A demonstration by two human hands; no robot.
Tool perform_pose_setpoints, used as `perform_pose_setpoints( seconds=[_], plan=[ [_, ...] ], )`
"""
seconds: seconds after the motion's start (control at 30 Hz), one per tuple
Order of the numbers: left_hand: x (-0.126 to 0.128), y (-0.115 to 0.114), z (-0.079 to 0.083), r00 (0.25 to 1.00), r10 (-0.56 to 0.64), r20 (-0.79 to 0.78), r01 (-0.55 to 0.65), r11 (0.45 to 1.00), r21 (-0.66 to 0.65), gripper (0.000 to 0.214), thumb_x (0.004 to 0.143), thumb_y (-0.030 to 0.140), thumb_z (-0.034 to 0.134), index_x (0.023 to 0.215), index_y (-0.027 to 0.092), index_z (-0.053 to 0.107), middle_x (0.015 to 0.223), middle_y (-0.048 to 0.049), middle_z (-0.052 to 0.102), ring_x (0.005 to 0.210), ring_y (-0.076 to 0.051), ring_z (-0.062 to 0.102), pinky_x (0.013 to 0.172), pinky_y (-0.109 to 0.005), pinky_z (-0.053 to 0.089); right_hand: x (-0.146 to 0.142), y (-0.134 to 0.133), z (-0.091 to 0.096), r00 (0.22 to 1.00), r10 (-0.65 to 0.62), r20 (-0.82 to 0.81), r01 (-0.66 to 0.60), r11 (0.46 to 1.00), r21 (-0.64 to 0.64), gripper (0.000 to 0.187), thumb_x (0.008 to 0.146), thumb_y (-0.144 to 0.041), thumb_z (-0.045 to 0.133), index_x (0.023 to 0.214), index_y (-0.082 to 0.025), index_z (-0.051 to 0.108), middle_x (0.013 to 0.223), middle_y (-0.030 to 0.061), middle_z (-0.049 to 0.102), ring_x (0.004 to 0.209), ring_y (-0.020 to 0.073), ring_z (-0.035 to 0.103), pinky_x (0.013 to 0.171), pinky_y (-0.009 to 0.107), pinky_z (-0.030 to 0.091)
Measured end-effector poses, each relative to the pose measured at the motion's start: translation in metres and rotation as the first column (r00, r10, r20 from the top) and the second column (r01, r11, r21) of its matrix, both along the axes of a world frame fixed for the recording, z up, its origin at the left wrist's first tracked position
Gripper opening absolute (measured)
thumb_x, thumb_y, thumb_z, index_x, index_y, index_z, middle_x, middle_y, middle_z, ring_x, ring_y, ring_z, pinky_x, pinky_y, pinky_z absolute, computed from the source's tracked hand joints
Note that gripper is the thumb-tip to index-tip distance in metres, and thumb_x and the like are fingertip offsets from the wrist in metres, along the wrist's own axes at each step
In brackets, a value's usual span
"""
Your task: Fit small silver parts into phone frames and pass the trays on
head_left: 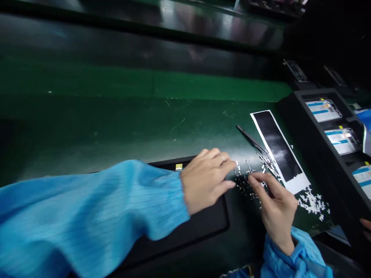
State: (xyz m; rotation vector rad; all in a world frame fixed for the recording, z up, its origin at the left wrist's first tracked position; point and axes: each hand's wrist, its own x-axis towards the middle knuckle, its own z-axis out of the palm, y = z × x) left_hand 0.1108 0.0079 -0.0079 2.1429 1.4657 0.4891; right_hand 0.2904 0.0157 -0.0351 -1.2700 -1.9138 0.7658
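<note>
My left hand (208,179) reaches across a black tray (185,235), palm down. Its fingers are stretched out and the thumb stands apart, with nothing seen in it. Just beyond its fingertips lies a scatter of small dark and silvery parts (243,181). Over the right side of that scatter, my right hand (276,204) pinches thumb and forefinger together. What sits between those fingertips is too small to make out. Black tweezers (249,136) lie behind the scatter, beside a white sheet with a black strip (278,146).
Little white pieces (313,201) are heaped right of my right hand. A black rack (319,150) along the right holds several phone-like panels (342,142) with blue strips. Another person's fingers (365,224) show at the right edge. A raised ledge runs behind the green tabletop (116,131).
</note>
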Motion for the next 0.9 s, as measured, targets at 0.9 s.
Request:
perform_pose_setpoints(
  seconds=[0.9],
  plan=[
    [0.033, 0.016, -0.018, 0.896, 0.124, 0.426, -0.096, 0.992, -0.086, 0.011, 0.074, 0.011, 0.054, 0.066, 0.016, 0.059, 0.067, 0.0041, 0.059, 0.065, -0.010, 0.050, 0.067, -0.025, 0.034, 0.005, 0.014, 0.005, 0.905, -0.125, -0.408, -0.091, 0.878, -0.470, 0.008, 0.071, -0.023, 0.057, 0.070, -0.017, 0.061, 0.065, 0.0018, 0.056, 0.062, 0.0124, 0.054, 0.059, 0.024, 0.045]
  ],
)
